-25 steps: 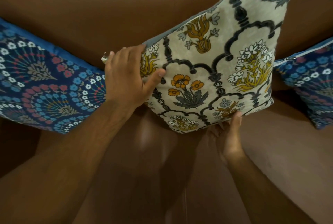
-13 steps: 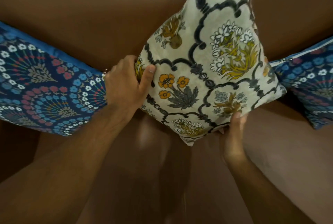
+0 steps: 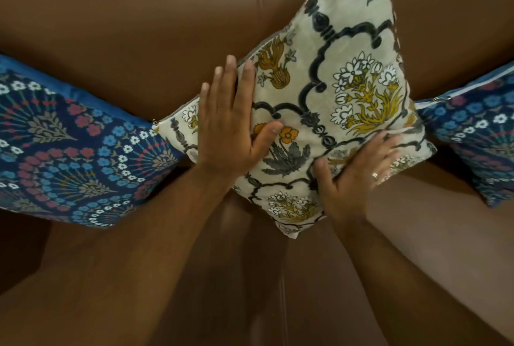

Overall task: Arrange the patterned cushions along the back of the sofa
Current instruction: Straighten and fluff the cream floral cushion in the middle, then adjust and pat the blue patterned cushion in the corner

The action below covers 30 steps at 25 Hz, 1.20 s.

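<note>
3 cushions lean against the sofa backrest (image 3: 139,20), resting on the sofa seat (image 3: 417,234). The middle cushion (image 3: 319,101) stands on 1 corner, tilted like a diamond. The left cushion (image 3: 69,151) lies to its left, their near corners touching. The right cushion (image 3: 478,137) sits just beside its right corner, partly cut off at the frame edge. In front of the middle cushion, the left hand (image 3: 230,128) lies flat on its left part, and the right hand (image 3: 353,176) lies flat on its lower right part.
</note>
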Each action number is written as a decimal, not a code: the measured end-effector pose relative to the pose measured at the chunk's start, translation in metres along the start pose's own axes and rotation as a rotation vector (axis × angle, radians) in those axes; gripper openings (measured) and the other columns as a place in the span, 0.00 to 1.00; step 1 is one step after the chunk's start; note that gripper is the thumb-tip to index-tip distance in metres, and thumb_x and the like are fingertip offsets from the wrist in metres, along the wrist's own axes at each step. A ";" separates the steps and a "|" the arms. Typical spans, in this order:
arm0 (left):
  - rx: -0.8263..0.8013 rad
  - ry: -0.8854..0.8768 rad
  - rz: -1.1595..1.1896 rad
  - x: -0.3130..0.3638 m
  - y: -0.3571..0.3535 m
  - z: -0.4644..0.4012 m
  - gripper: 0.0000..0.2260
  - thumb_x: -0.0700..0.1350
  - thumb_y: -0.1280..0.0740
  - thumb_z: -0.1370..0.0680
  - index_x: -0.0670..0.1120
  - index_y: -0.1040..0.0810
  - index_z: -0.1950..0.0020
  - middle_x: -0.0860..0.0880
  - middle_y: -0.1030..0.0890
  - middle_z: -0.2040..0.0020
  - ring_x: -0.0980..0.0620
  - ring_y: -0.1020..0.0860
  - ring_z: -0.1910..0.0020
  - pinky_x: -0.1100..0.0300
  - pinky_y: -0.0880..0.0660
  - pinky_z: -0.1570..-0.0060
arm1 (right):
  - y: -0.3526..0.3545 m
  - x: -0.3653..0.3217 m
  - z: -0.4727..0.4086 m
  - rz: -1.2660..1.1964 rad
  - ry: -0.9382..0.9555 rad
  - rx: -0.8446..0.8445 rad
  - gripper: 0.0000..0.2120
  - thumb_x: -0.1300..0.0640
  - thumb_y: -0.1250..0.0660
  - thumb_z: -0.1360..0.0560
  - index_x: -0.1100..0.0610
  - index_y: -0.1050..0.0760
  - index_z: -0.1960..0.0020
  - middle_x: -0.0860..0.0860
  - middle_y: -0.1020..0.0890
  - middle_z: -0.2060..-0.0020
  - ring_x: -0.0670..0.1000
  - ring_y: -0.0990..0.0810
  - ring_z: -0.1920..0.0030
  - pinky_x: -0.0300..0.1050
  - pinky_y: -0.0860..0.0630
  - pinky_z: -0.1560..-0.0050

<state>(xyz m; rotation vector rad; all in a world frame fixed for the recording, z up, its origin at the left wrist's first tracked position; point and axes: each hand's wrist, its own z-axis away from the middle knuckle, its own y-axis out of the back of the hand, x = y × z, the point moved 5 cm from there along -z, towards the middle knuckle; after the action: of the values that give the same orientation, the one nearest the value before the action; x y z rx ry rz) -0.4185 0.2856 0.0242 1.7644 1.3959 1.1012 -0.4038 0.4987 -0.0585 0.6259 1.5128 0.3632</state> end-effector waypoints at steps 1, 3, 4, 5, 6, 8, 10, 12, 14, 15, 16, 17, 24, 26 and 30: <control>-0.017 -0.003 -0.030 -0.006 -0.008 -0.003 0.39 0.69 0.52 0.20 0.43 0.50 0.18 0.35 0.44 0.19 0.36 0.45 0.19 0.39 0.49 0.22 | -0.011 -0.002 -0.008 0.034 -0.022 -0.027 0.60 0.25 0.44 0.29 0.67 0.59 0.16 0.70 0.62 0.17 0.74 0.66 0.19 0.75 0.63 0.22; -0.038 -0.017 -0.087 -0.016 -0.021 -0.006 0.38 0.68 0.55 0.19 0.44 0.52 0.19 0.34 0.44 0.19 0.34 0.46 0.19 0.40 0.50 0.22 | -0.025 0.001 -0.014 0.113 -0.048 -0.058 0.58 0.28 0.44 0.29 0.68 0.59 0.17 0.71 0.62 0.18 0.77 0.66 0.20 0.78 0.63 0.24; -0.044 -0.022 -0.106 -0.017 -0.024 -0.007 0.37 0.68 0.55 0.19 0.44 0.53 0.19 0.33 0.45 0.19 0.34 0.46 0.19 0.40 0.51 0.22 | -0.026 0.004 -0.014 0.133 -0.048 -0.059 0.57 0.29 0.44 0.28 0.68 0.59 0.17 0.71 0.61 0.18 0.78 0.66 0.20 0.79 0.63 0.24; -0.049 -0.022 -0.108 -0.017 -0.025 -0.007 0.37 0.69 0.56 0.19 0.44 0.53 0.19 0.34 0.45 0.19 0.34 0.47 0.19 0.40 0.52 0.22 | -0.024 0.008 -0.011 0.138 -0.044 -0.050 0.57 0.29 0.43 0.27 0.66 0.59 0.16 0.70 0.61 0.18 0.77 0.65 0.20 0.78 0.62 0.24; -0.053 -0.019 -0.095 -0.016 -0.024 -0.007 0.38 0.69 0.55 0.19 0.45 0.53 0.18 0.34 0.46 0.18 0.35 0.47 0.19 0.40 0.52 0.22 | -0.018 0.012 -0.007 0.134 -0.037 -0.035 0.56 0.29 0.42 0.27 0.63 0.60 0.15 0.69 0.61 0.17 0.76 0.64 0.19 0.77 0.61 0.24; -0.072 -0.006 -0.059 -0.014 -0.012 -0.002 0.38 0.70 0.55 0.20 0.47 0.52 0.17 0.37 0.46 0.18 0.37 0.48 0.18 0.41 0.53 0.21 | -0.001 0.013 0.007 0.122 -0.017 -0.029 0.54 0.28 0.41 0.27 0.56 0.61 0.15 0.65 0.61 0.16 0.72 0.63 0.18 0.73 0.61 0.22; -0.118 0.004 -0.057 -0.014 0.010 0.008 0.38 0.70 0.54 0.20 0.47 0.51 0.17 0.39 0.45 0.17 0.39 0.47 0.18 0.40 0.53 0.21 | 0.018 0.007 0.022 0.103 -0.017 -0.050 0.54 0.27 0.41 0.27 0.53 0.61 0.15 0.63 0.61 0.15 0.68 0.63 0.17 0.70 0.61 0.21; -0.185 0.040 -0.081 -0.019 0.032 0.019 0.38 0.70 0.55 0.19 0.47 0.50 0.17 0.40 0.45 0.17 0.40 0.47 0.18 0.40 0.52 0.21 | 0.033 -0.004 0.035 0.079 -0.036 -0.073 0.54 0.27 0.41 0.27 0.54 0.62 0.15 0.62 0.61 0.15 0.66 0.63 0.16 0.70 0.60 0.20; -0.223 0.100 -0.119 -0.030 0.055 0.026 0.37 0.70 0.56 0.19 0.47 0.50 0.17 0.40 0.45 0.17 0.40 0.48 0.18 0.39 0.52 0.21 | 0.040 -0.021 0.050 0.054 -0.017 -0.092 0.54 0.25 0.43 0.27 0.53 0.63 0.15 0.60 0.61 0.15 0.65 0.63 0.16 0.70 0.58 0.19; -0.231 0.115 -0.142 -0.037 0.065 0.028 0.37 0.69 0.56 0.19 0.47 0.50 0.17 0.40 0.45 0.17 0.39 0.48 0.18 0.38 0.52 0.22 | 0.040 -0.028 0.062 0.047 0.020 -0.106 0.53 0.23 0.46 0.27 0.50 0.64 0.15 0.58 0.62 0.15 0.63 0.63 0.16 0.68 0.59 0.19; -0.228 0.116 -0.165 -0.047 0.077 0.031 0.37 0.69 0.56 0.19 0.47 0.50 0.17 0.40 0.45 0.17 0.39 0.47 0.18 0.38 0.52 0.22 | 0.036 -0.035 0.076 0.044 0.068 -0.130 0.51 0.22 0.48 0.26 0.46 0.65 0.15 0.56 0.63 0.15 0.61 0.64 0.16 0.66 0.60 0.19; -0.213 0.102 -0.190 -0.060 0.090 0.035 0.36 0.69 0.55 0.18 0.48 0.50 0.17 0.40 0.45 0.17 0.39 0.47 0.18 0.38 0.52 0.22 | 0.028 -0.041 0.092 0.048 0.112 -0.166 0.49 0.23 0.49 0.25 0.44 0.66 0.15 0.56 0.63 0.15 0.61 0.64 0.16 0.65 0.60 0.19; -0.018 0.113 -0.397 -0.225 0.199 0.081 0.33 0.64 0.46 0.17 0.45 0.44 0.18 0.35 0.44 0.19 0.35 0.47 0.19 0.34 0.57 0.24 | -0.133 -0.120 0.203 0.042 0.119 -0.550 0.46 0.24 0.46 0.24 0.46 0.62 0.18 0.47 0.58 0.17 0.55 0.58 0.15 0.66 0.47 0.18; -0.001 0.133 -0.413 -0.276 0.221 0.094 0.34 0.63 0.44 0.17 0.44 0.43 0.18 0.33 0.44 0.19 0.33 0.46 0.20 0.32 0.54 0.24 | -0.185 -0.162 0.214 0.007 0.156 -0.577 0.45 0.27 0.43 0.25 0.43 0.64 0.20 0.45 0.62 0.17 0.53 0.61 0.16 0.59 0.50 0.17; -0.078 0.251 -0.226 -0.366 0.239 0.110 0.37 0.64 0.43 0.18 0.42 0.48 0.18 0.37 0.45 0.18 0.35 0.47 0.19 0.35 0.49 0.22 | -0.253 -0.222 0.226 0.012 0.120 -0.447 0.45 0.32 0.41 0.24 0.45 0.63 0.18 0.53 0.69 0.19 0.55 0.64 0.18 0.50 0.52 0.23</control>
<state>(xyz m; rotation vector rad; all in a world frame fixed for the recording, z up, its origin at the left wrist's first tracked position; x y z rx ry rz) -0.2471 -0.1255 0.0967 1.4096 1.6318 1.2646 -0.2313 0.1323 -0.0405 0.2620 1.4762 0.7343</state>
